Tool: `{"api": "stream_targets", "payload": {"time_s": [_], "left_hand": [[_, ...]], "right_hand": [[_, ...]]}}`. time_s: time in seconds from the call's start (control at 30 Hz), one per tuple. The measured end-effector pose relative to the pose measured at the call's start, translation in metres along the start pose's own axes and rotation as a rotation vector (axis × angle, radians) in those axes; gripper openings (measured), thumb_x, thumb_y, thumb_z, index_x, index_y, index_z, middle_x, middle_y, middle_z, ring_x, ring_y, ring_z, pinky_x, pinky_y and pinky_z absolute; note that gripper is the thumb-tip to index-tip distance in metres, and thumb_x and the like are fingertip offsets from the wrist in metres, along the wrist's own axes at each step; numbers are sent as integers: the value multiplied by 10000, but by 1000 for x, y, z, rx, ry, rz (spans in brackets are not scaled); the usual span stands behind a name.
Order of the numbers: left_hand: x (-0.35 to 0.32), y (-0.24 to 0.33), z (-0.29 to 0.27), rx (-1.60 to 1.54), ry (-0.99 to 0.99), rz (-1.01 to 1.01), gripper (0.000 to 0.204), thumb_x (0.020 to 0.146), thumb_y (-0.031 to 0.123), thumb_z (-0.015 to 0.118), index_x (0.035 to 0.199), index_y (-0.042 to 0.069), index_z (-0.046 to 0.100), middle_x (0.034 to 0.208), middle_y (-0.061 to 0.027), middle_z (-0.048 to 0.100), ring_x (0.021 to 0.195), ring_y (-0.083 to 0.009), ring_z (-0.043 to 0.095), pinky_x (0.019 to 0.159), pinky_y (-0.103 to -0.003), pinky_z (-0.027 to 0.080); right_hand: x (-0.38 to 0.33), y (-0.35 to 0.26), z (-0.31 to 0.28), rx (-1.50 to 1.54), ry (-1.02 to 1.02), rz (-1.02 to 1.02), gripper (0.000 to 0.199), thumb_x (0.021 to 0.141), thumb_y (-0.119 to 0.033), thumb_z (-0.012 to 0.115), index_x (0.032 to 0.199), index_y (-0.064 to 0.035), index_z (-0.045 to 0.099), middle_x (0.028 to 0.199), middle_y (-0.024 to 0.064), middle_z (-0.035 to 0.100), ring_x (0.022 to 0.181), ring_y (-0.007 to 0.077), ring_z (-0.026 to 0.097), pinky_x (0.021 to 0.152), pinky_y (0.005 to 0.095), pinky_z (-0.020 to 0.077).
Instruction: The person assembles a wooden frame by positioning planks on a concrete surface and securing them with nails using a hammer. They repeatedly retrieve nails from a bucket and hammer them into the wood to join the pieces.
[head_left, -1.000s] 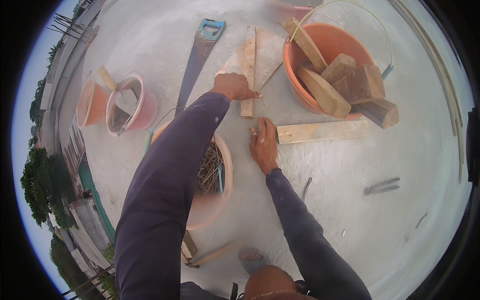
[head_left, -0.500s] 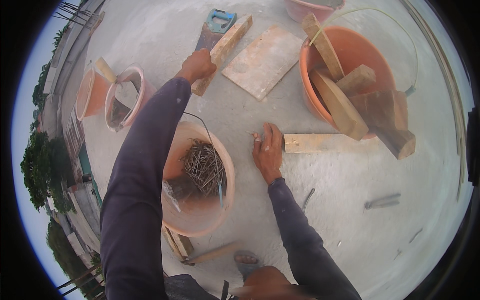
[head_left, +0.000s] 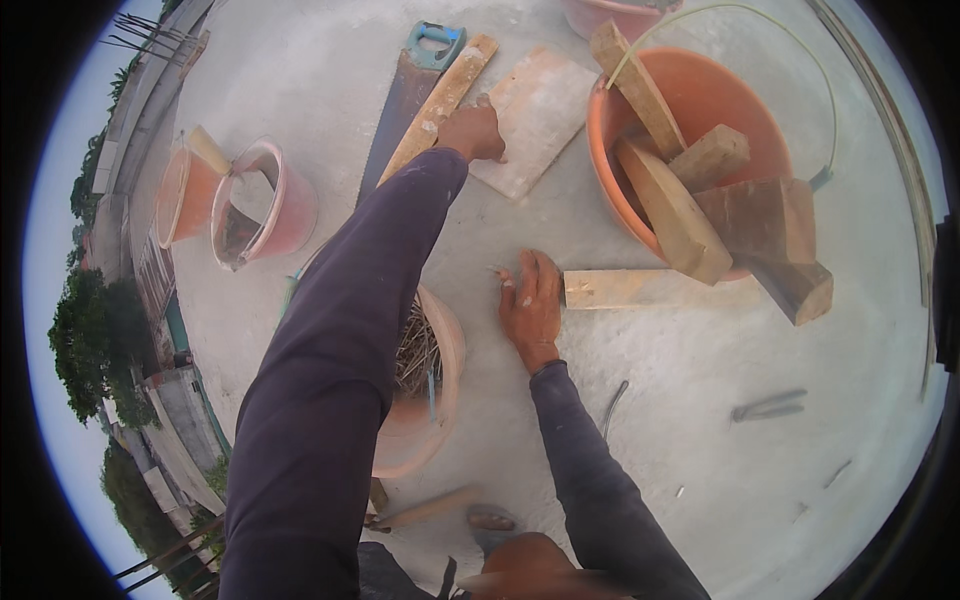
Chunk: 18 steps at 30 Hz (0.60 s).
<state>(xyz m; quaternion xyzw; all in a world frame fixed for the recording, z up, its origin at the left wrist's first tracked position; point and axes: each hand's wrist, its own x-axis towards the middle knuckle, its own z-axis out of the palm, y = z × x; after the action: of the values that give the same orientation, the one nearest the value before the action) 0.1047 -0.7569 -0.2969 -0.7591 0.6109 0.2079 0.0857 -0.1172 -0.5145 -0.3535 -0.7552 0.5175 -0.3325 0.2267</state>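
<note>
My left hand (head_left: 472, 132) reaches far forward, its fingers curled at the left corner of a flat pale board (head_left: 535, 110); the fingertips are partly hidden. Beside that hand lies a narrow wood strip (head_left: 440, 105), with a blue-handled handsaw (head_left: 402, 105) along its left side. My right hand (head_left: 532, 312) rests on the concrete, thumb and finger pinched on a thin nail (head_left: 497, 269). Just right of it is a short wood block (head_left: 610, 289). Under my left forearm stands a pink bucket (head_left: 453, 340) of nails (head_left: 416, 355), partly covered by the sleeve.
An orange bucket (head_left: 605, 165) at the right holds several wood offcuts (head_left: 670, 210). Pliers (head_left: 768, 406) and a curved metal piece (head_left: 614, 405) lie on the concrete floor. Two small buckets (head_left: 290, 215) stand at the left; a hammer (head_left: 430, 507) lies near my foot.
My left hand has left the wood strip and moved right onto the flat board. The left forearm now covers more of the nail bucket. My right hand stays in place.
</note>
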Motion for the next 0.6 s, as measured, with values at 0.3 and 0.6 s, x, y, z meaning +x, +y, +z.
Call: {"api": "stream_targets", "payload": {"time_s": [0.3, 0.6], "left_hand": [[-3, -14, -2, -163, -28, -121, 887, 686, 390, 964, 1374, -71, 648, 1373, -279, 685, 1296, -422, 657, 1092, -475, 512], [-11, -34, -71, -242, 43, 28, 538, 822, 290, 904, 1231, -29, 758, 1248, -261, 737, 1179, -369, 717, 978, -470, 557]], "right_hand": [[-1, 2, 3, -8, 45, -29, 484, 978, -121, 720, 1407, 1, 532, 1394, 229, 540, 1290, 436, 537, 1095, 527, 465], [0, 4, 2, -19, 57, -101, 502, 983, -204, 728, 1386, 43, 559, 1367, 247, 568, 1295, 454, 532, 1099, 559, 458]]}}
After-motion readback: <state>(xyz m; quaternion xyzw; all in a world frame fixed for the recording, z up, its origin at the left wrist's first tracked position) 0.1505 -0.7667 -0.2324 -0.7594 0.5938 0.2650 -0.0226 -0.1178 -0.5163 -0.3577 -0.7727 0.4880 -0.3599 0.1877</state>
